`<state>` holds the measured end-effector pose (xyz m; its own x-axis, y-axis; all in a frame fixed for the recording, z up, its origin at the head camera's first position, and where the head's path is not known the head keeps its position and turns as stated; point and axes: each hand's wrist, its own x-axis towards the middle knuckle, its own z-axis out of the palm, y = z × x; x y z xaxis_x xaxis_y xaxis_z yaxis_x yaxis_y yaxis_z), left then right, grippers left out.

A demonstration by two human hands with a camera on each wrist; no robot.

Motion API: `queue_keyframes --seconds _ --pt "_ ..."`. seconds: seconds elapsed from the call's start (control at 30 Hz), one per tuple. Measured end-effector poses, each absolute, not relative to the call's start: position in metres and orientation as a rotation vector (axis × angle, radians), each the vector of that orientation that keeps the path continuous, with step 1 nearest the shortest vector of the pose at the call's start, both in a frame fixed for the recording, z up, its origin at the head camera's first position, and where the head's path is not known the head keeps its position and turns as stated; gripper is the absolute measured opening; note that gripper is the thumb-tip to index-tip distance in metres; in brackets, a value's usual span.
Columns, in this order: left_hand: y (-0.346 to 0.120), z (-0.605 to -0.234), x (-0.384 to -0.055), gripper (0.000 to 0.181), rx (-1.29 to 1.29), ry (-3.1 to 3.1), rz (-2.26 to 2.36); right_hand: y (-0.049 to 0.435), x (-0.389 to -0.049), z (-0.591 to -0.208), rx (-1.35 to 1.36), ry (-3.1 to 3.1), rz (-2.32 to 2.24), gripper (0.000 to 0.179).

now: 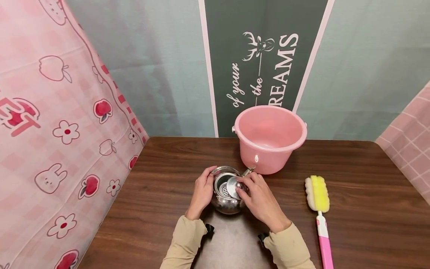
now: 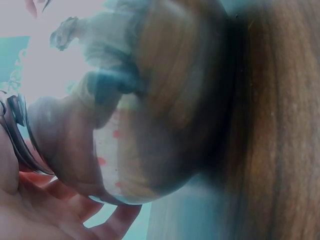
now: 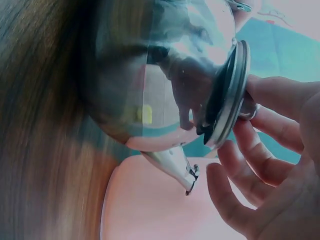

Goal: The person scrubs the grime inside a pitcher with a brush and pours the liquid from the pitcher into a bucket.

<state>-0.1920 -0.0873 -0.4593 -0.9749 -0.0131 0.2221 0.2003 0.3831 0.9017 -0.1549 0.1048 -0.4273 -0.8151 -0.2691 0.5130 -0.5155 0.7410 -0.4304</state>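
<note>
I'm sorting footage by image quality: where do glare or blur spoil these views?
Head: mostly crisp, highlights on the teapot; left wrist: glare washes out the upper left; right wrist: the tabletop blurs at left, the lid looks sharper.

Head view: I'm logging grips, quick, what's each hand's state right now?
Left hand: holding the metal teapot by its side.
Right hand: holding the lid by its knob.

The head view is bright and mostly sharp; pale sheen spreads across the near part of the table (image 1: 228,243), and the kettle (image 1: 226,206) carries bright highlights. Both wrist views are hazy and bluish. On the left wrist, white glare washes out part of the kettle; on the right, the lid (image 3: 232,95) looks clearer than the dim, blurred table.
</note>
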Motion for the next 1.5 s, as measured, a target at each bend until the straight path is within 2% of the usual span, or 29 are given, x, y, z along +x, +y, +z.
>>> queue_keyframes --seconds 0.73,1.5 --pt "-0.09 -0.46 -0.195 0.034 -0.148 -2.468 -1.642 0.135 -0.151 -0.424 0.524 -2.607 0.909 0.026" --pt "-0.087 -0.46 -0.192 0.033 -0.162 -2.452 -1.589 0.158 -0.151 -0.428 0.402 -2.73 0.845 0.017"
